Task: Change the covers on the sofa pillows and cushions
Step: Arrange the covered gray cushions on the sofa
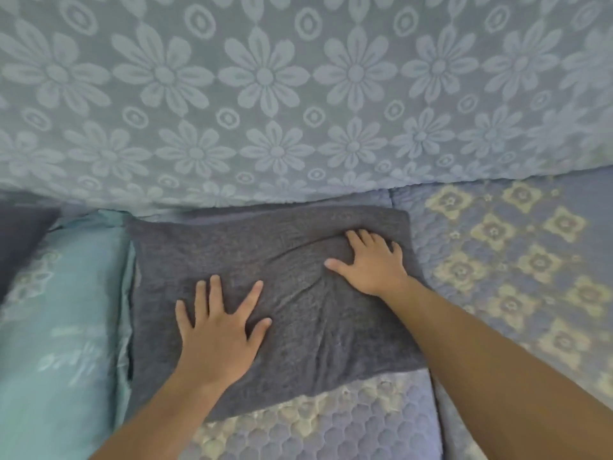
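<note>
Grey-covered pillow [275, 300] lies flat on the sofa seat [497, 260] against the backrest; I press left hand [219, 333] and right hand [371, 263], fingers spread, probably to smooth its cover.

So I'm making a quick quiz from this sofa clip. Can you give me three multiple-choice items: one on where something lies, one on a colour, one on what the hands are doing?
1. Where is the light blue pillow?
A. left of the grey pillow
B. right of it
C. on top of it

2. What colour is the pillow under the hands?
A. red
B. dark grey
C. white

3. How are the hands?
A. both fists
B. both lifted off
C. both pressing on the pillow

Answers:
1 A: the light blue pillow lies beside the grey pillow, on its left.
2 B: its cover is dark grey.
3 C: the left hand and right hand lie spread on it, creasing the cloth.
</note>
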